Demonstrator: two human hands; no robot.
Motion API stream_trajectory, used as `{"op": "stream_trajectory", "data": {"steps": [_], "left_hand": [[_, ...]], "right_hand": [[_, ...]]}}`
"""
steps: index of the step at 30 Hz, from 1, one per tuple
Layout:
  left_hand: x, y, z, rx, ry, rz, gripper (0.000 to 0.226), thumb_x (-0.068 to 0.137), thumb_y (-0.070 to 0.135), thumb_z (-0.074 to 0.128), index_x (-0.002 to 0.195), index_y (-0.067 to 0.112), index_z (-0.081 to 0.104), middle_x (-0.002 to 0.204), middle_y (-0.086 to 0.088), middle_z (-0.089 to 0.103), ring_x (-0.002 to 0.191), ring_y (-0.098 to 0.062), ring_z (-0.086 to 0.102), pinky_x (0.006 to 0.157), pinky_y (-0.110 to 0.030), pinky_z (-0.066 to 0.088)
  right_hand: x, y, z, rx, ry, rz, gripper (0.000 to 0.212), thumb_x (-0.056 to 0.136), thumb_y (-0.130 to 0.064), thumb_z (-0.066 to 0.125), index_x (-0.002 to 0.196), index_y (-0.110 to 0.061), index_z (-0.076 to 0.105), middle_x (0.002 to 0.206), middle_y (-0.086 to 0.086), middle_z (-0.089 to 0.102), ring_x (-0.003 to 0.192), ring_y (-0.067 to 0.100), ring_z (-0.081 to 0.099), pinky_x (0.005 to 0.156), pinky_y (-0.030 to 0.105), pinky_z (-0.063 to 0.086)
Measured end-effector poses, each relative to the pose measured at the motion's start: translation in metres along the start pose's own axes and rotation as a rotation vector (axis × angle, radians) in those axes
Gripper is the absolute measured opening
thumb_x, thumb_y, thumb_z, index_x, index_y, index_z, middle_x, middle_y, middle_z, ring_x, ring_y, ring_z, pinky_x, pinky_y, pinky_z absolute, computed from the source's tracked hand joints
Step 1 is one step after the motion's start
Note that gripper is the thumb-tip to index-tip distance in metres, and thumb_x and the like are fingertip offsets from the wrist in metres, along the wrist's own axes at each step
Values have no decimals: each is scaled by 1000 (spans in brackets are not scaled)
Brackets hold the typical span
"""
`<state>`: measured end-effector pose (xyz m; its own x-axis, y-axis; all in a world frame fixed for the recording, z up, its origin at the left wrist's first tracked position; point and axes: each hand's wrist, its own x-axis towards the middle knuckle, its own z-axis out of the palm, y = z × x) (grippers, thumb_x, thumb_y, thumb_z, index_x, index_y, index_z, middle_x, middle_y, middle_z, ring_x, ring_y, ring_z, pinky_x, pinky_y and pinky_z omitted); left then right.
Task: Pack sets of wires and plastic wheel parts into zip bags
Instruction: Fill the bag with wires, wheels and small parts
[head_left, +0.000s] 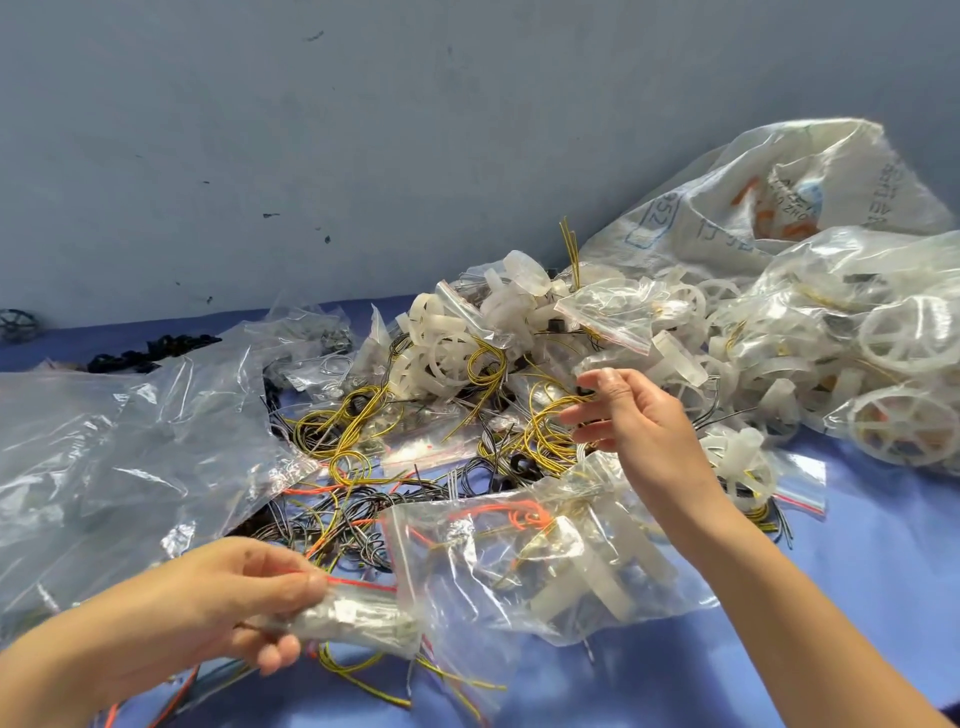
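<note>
- The left hand (223, 597) is closed on the crumpled, red-striped mouth of a zip bag (545, 561), which is pinched between thumb and fingers near the worktop's (857, 571) front edge.
- A loop of yellow wires (545, 436) is pinched by the right hand (644, 421) between thumb and fingertips over the middle of the worktop, with the remaining fingers spread.
- The loop is meshed with the loose wire tangle (363, 514) beneath it; if it is lifted quickly, neighbouring strands are likely to be dragged along and the set miscounted.
- The zip bag is held at one side only, so its mouth may collapse. Wire ends could then catch on the zip strip, or the white wheel parts (608, 566) and orange wire (519, 514) already inside could be tipped out.
- It cannot be told whether the bag's mouth is open.
- A small dark piece at the right thumb tip cannot be identified.
- The contents of the large clear bag (130, 441) by the left edge are lost in glare, and the print on the woven sack (779, 182) at the far right corner is only partly legible.
- Both forearms and some wires are cut off at the bottom.
</note>
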<state>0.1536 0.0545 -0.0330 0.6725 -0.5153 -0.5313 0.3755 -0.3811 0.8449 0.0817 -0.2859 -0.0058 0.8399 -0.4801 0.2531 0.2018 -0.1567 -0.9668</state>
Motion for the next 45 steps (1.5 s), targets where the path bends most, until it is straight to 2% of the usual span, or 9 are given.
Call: {"op": "stream_trajectory", "data": {"steps": [8,16,21,28,31,35,39,43,45], "left_hand": [[-1,-10,7,-326,216,125,29,66,13,72,92,1,76,87,-20,70,50,-19,62,42,-22,54],[18,0,78,-552,-101,198,34,79,5,66,111,-3,70,118,-17,68,86,-17,71,70,-25,61],[29,11,96,-554,-306,278,50,78,-10,63,128,-5,58,134,-23,57,125,-35,53,96,-31,48],[39,30,133,-485,-110,384,23,78,0,61,97,0,75,89,-18,72,70,-20,70,61,-24,59],[48,33,138,-480,-7,390,15,85,1,62,96,0,72,81,-14,70,66,-19,68,54,-24,57],[73,28,140,-255,182,406,9,91,7,61,83,8,67,58,1,66,47,-12,62,43,-22,50],[84,22,142,98,409,585,7,87,32,68,92,31,72,83,-8,74,77,-32,71,71,-48,59],[84,32,134,306,443,639,15,72,28,58,71,37,70,62,16,67,57,0,58,57,-12,46],[75,42,131,437,440,545,11,62,22,58,66,28,67,58,10,63,54,-7,51,53,-17,44]], "right_hand": [[-7,-3,16,-151,-107,-112,21,102,-35,46,101,-25,65,81,-6,75,78,19,69,81,40,55],[7,-2,10,-70,-20,-90,19,103,-25,47,104,-19,64,81,3,75,74,19,70,65,24,50],[12,2,8,-18,-5,-75,18,104,-25,46,101,-24,64,80,2,75,70,15,67,59,14,45],[16,5,2,-21,7,-62,17,103,-26,47,102,-24,63,79,-2,75,68,8,67,57,11,45],[15,7,-1,-61,-17,-61,17,103,-22,47,104,-21,64,79,-1,75,69,5,67,58,11,44],[8,7,2,-375,-142,-107,18,103,-27,48,105,-25,65,88,-6,73,80,5,67,75,28,53],[2,-3,20,-768,-426,-183,24,101,-33,46,114,-26,65,110,-2,71,98,17,64,85,34,50],[2,-7,44,-996,-649,-221,28,102,-33,38,111,-19,62,109,6,69,100,29,61,84,38,50],[2,-3,52,-994,-703,-197,32,105,-32,33,106,-13,58,103,10,66,94,31,59,77,36,47]]}}
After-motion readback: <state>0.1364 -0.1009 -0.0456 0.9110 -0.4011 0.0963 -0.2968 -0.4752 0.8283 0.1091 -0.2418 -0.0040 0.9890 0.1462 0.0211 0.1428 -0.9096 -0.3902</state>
